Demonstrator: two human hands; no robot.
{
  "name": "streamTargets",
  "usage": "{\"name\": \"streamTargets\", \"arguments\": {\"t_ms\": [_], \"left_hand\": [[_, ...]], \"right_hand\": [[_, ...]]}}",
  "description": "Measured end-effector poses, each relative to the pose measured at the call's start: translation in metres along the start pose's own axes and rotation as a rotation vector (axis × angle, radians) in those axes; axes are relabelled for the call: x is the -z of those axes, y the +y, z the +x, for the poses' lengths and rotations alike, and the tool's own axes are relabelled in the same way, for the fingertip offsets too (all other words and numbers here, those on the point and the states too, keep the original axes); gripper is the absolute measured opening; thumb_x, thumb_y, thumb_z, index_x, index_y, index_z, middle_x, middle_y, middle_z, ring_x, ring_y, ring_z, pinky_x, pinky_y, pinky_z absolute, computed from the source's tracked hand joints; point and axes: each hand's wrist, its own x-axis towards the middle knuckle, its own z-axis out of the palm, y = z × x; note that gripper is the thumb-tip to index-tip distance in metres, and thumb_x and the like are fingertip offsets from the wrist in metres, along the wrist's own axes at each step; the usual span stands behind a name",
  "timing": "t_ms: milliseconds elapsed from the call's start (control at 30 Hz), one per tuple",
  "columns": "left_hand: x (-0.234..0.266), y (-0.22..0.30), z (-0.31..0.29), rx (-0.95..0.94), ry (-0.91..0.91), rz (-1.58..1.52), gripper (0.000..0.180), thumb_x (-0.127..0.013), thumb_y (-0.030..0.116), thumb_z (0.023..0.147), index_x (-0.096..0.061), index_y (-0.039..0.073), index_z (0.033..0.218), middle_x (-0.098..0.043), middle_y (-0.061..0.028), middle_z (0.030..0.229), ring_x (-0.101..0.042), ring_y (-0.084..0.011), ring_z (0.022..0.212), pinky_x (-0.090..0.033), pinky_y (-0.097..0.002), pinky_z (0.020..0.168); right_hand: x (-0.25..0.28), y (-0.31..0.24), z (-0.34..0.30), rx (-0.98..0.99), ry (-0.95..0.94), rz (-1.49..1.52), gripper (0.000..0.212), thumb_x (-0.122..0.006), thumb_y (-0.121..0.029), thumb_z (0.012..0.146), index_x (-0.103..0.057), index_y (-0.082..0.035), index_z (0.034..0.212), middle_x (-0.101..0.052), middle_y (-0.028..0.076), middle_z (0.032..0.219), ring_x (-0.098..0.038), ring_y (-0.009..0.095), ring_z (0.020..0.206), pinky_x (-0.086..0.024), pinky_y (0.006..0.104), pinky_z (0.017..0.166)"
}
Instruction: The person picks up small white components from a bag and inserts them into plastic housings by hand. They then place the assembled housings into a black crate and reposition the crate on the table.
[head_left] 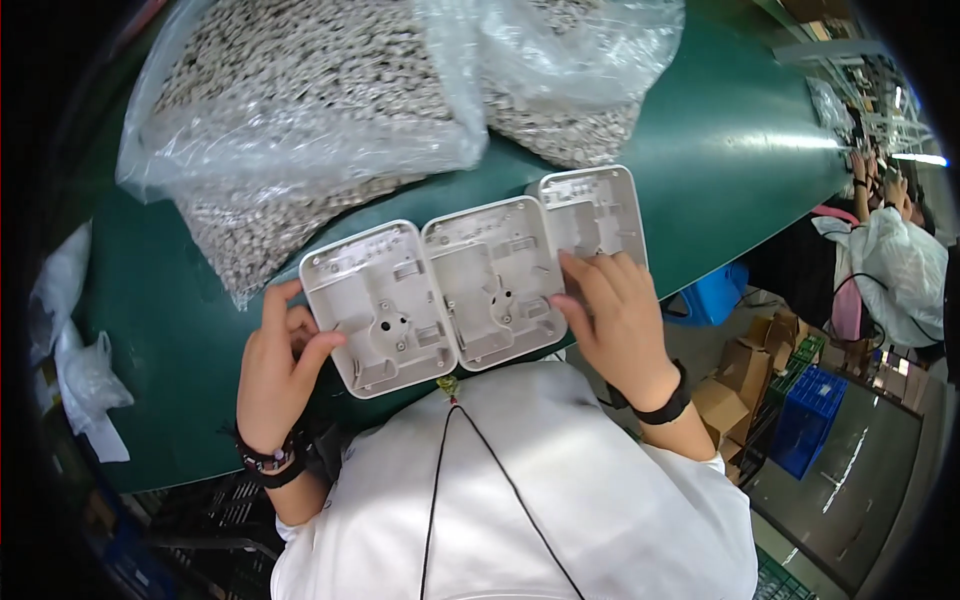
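Observation:
Three white open-topped plastic housings stand side by side at the near edge of the green table, with ribs, posts and holes inside. My left hand (280, 370) grips the outer side of the left housing (373, 350), its thumb over the rim and its other fingers bent along the wall. The middle housing (472, 335) lies against the left one. My right hand (622, 325) is at the middle housing's right wall, thumb and index finger on its edge. Behind those fingers is the right housing (622, 205), set farther back and partly hidden by my hand.
Large clear plastic bags (300, 150) full of small greyish parts fill the far side of the green table (720, 150). Crumpled plastic bags (85, 370) lie at the left. To the right are a blue stool (712, 298), cardboard boxes (735, 390), a blue crate (808, 420) and another person (865, 250).

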Motion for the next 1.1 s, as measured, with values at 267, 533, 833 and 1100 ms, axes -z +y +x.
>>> {"name": "streamTargets", "arguments": {"t_ms": [267, 533, 833, 1100], "left_hand": [[-0.052, 0.024, 0.002, 0.177, -0.306, -0.519, 0.056, -0.060, 0.008, 0.087, -0.025, -0.001, 0.129, -0.056, -0.0116, 0.098, -0.059, -0.0158, 0.084, -0.047, -0.0260, 0.074], [-0.143, 0.124, 0.098, 0.255, -0.736, -0.934, 0.066, -0.061, 0.009, 0.086, -0.018, 0.003, 0.137, -0.048, -0.0132, 0.119, -0.054, -0.0223, 0.110, -0.044, -0.0310, 0.093], [-0.271, 0.243, 0.266, 0.009, -0.416, -0.750, 0.073, -0.067, 0.025, 0.080, -0.025, 0.004, 0.136, -0.056, -0.0084, 0.111, -0.054, -0.0151, 0.099, -0.043, -0.0292, 0.079], [-0.291, 0.272, 0.333, -0.193, -0.268, -0.691, 0.062, -0.058, 0.024, 0.087, -0.027, 0.006, 0.138, -0.051, -0.0082, 0.125, -0.049, -0.0174, 0.113, -0.040, -0.0315, 0.087]], "right_hand": [[0.008, 0.036, -0.035, -0.145, 0.087, -0.173, 0.049, -0.064, -0.023, 0.079, -0.051, 0.001, 0.120, -0.056, 0.011, 0.092, -0.051, 0.028, 0.083, -0.037, 0.0359, 0.072], [0.028, 0.177, -0.013, -0.338, 0.308, -0.374, 0.051, -0.062, -0.026, 0.081, -0.050, 0.002, 0.122, -0.058, 0.013, 0.103, -0.053, 0.031, 0.096, -0.040, 0.0388, 0.078], [0.108, 0.333, 0.051, -0.240, 0.739, -0.489, 0.042, -0.062, -0.022, 0.082, -0.054, 0.001, 0.116, -0.057, 0.018, 0.109, -0.051, 0.035, 0.103, -0.041, 0.0420, 0.089], [0.131, 0.149, 0.007, 0.476, 0.463, 0.081, 0.025, -0.067, -0.013, 0.073, -0.063, -0.010, 0.097, -0.059, 0.007, 0.100, -0.057, 0.023, 0.088, -0.041, 0.0386, 0.081]]}}
